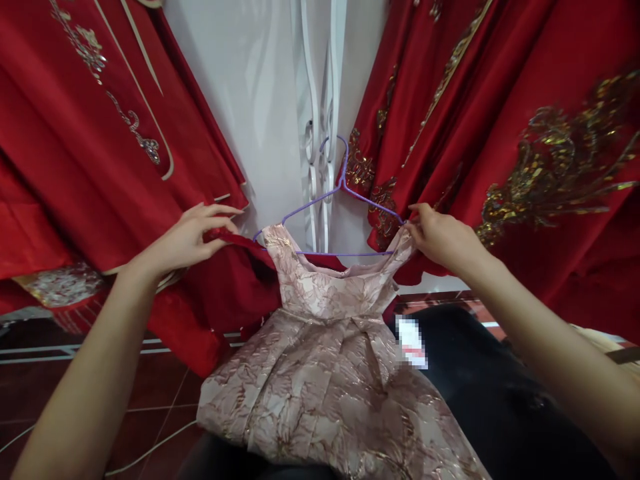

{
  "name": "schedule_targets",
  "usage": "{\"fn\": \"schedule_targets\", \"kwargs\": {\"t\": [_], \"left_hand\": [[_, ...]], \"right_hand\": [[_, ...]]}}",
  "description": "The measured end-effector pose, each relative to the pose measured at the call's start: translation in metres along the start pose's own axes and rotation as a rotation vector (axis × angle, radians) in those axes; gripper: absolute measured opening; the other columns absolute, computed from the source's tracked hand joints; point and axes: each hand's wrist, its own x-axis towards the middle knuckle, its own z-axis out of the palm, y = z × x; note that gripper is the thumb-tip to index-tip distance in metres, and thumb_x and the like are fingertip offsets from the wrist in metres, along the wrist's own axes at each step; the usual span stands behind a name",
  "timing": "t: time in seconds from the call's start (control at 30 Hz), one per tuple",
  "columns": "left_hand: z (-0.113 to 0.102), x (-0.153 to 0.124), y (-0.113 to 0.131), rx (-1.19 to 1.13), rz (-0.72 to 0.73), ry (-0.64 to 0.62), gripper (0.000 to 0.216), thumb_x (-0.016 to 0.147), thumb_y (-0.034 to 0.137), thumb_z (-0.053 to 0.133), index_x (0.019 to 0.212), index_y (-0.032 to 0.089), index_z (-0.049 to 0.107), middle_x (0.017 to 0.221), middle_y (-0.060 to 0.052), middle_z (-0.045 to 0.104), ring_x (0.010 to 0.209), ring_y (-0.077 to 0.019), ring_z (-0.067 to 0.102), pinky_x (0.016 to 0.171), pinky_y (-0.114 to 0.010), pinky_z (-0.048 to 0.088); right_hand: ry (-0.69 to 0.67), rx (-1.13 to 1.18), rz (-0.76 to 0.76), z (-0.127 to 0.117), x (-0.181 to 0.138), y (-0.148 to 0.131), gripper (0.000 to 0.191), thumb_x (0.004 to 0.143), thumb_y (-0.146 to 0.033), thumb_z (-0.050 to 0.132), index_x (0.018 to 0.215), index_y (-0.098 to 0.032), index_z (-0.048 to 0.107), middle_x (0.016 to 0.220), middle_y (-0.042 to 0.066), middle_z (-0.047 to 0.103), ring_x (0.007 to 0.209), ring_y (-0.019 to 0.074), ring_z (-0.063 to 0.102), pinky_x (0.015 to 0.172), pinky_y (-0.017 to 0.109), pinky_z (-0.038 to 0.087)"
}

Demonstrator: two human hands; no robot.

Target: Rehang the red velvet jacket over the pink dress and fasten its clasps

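A small pink brocade dress (325,347) hangs on a purple wire hanger (345,193) whose hook is caught on a white ornate metal grille (320,120). My right hand (440,237) pinches the dress's right shoulder strap at the hanger's end. My left hand (193,233) pinches a fold of red fabric (240,243) just left of the dress's left shoulder. The skirt spreads out toward me and drapes over a dark surface below.
Red gowns with gold embroidery hang on both sides, one at left (90,133) and one at right (525,147). A white wall (250,100) is behind. A black cloth (490,387) lies at lower right. Dark red floor tiles (150,393) and a white cable (150,450) are lower left.
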Motion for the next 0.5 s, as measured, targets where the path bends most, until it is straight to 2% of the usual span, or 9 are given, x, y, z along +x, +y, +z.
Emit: {"fn": "schedule_targets", "kwargs": {"t": [0.1,0.17,0.23,0.33,0.4,0.5], "left_hand": [[0.014,0.017,0.025,-0.139,0.013,-0.027,0.021,0.081,0.032,0.048,0.088,0.023,0.065,0.136,-0.005,0.054,0.127,-0.0226,0.049,0.107,-0.04,0.036],[0.033,0.029,0.029,-0.184,0.023,-0.03,0.02,0.08,0.028,0.048,0.089,0.021,0.064,0.131,-0.007,0.059,0.125,-0.023,0.051,0.105,-0.039,0.039],[0.052,0.039,0.024,-0.196,0.032,-0.025,0.021,0.079,0.024,0.047,0.092,0.021,0.063,0.129,-0.006,0.061,0.119,-0.0221,0.056,0.102,-0.036,0.042],[0.071,0.051,0.011,-0.137,0.033,0.053,0.021,0.077,0.021,0.048,0.092,0.02,0.062,0.122,-0.006,0.064,0.109,-0.0215,0.061,0.098,-0.035,0.044],[0.076,0.057,0.004,-0.099,0.073,0.09,0.019,0.076,0.02,0.049,0.09,0.019,0.062,0.119,-0.008,0.065,0.109,-0.0226,0.06,0.098,-0.037,0.044],[0.079,0.061,0.001,-0.098,0.145,0.078,0.016,0.075,0.02,0.05,0.085,0.017,0.062,0.116,-0.009,0.066,0.105,-0.0227,0.061,0.094,-0.036,0.046]], "right_hand": [[0.038,0.02,-0.059,0.002,-0.002,0.004,0.038,0.092,-0.023,0.042,0.127,-0.012,0.053,0.112,0.017,0.067,0.103,0.0313,0.062,0.08,0.041,0.05],[0.035,0.017,-0.098,0.003,-0.002,0.006,0.034,0.09,-0.018,0.042,0.119,-0.014,0.059,0.115,0.016,0.066,0.104,0.0294,0.062,0.083,0.038,0.049],[0.035,0.004,-0.107,0.004,-0.001,0.007,0.032,0.09,-0.016,0.042,0.114,-0.015,0.063,0.114,0.014,0.066,0.102,0.0278,0.063,0.084,0.037,0.049],[0.039,0.007,-0.105,0.003,-0.002,0.009,0.028,0.089,-0.02,0.044,0.107,-0.017,0.066,0.109,0.012,0.068,0.097,0.0269,0.065,0.08,0.036,0.049],[0.032,0.025,-0.091,0.002,-0.003,0.013,0.026,0.089,-0.025,0.047,0.103,-0.018,0.068,0.103,0.011,0.07,0.092,0.027,0.067,0.076,0.035,0.05],[0.035,0.06,-0.088,0.003,-0.003,0.02,0.024,0.087,-0.031,0.052,0.1,-0.021,0.07,0.091,0.008,0.073,0.083,0.0266,0.068,0.071,0.034,0.049]]}}
